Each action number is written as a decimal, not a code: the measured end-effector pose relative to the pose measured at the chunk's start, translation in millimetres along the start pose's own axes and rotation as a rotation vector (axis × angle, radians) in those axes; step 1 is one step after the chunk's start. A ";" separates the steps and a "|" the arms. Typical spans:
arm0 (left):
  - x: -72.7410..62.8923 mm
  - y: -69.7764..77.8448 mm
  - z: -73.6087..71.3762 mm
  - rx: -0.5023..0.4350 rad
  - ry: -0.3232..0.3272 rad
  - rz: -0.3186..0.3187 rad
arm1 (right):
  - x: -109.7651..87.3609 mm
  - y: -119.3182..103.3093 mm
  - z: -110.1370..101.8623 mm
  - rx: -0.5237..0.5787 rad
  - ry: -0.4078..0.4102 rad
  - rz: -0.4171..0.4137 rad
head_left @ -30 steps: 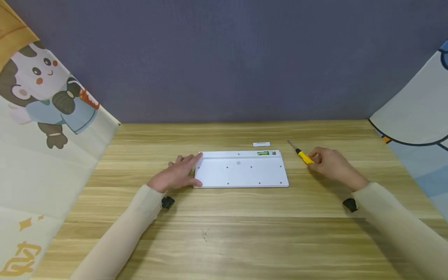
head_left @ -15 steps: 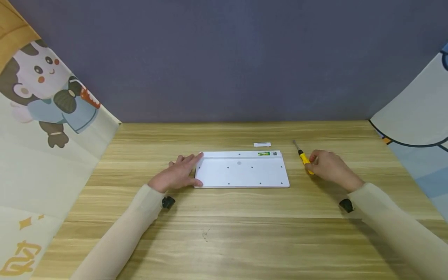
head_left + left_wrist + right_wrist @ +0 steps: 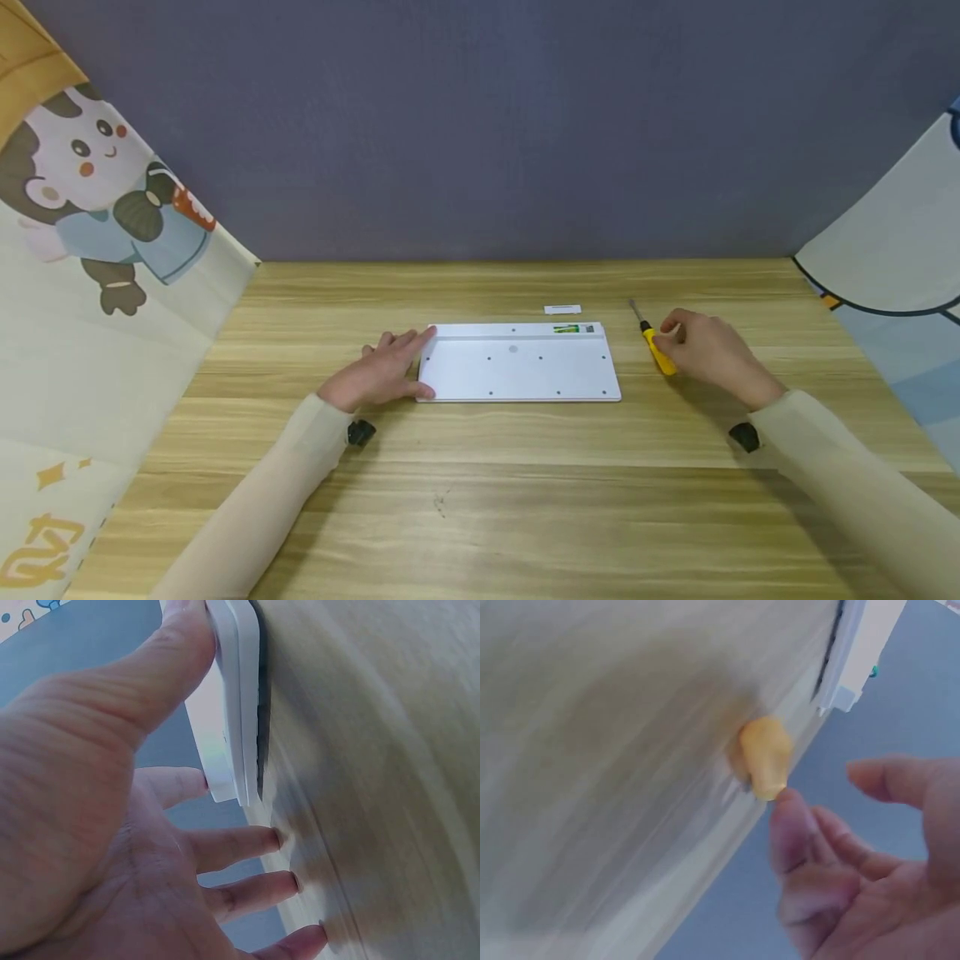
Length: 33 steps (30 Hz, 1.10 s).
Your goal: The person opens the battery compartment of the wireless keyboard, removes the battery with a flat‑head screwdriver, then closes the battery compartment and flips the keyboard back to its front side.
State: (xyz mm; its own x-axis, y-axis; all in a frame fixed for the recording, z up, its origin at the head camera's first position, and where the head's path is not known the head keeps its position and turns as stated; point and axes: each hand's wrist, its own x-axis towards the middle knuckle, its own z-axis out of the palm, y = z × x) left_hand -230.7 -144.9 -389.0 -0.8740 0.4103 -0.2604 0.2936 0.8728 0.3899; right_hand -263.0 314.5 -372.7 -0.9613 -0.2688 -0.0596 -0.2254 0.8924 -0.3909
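White keyboard [image 3: 517, 375] touches spread left hand [image 3: 378, 371], screwdriver [image 3: 650, 337] near right hand [image 3: 708, 354].

Have keyboard [image 3: 517, 371] flat on table [image 3: 510, 517], left hand [image 3: 378, 373] at its left end, small cover [image 3: 562, 310] just behind its right half, screwdriver [image 3: 649, 335] lying to its right, pointing toward back wall [image 3: 487, 133], right hand [image 3: 708, 350] at that screwdriver's right, contact unclear.
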 end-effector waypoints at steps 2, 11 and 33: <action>-0.2 1.0 -0.8 -0.003 -0.005 -0.003 | 1.4 -4.4 1.2 0.027 0.040 -0.069; 1.4 1.0 -1.2 0.004 -0.008 0.004 | 3.4 -22.1 15.9 0.162 -0.086 -0.297; 1.5 0.1 -0.6 -0.002 -0.003 0.000 | 7.7 -25.9 26.1 0.037 -0.217 -0.346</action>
State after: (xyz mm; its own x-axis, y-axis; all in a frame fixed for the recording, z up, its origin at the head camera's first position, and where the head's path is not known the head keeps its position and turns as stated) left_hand -232.2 -144.4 -388.9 -0.8727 0.4114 -0.2629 0.2931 0.8722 0.3917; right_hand -260.4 279.8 -387.0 -0.7731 -0.6247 -0.1096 -0.5199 0.7232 -0.4547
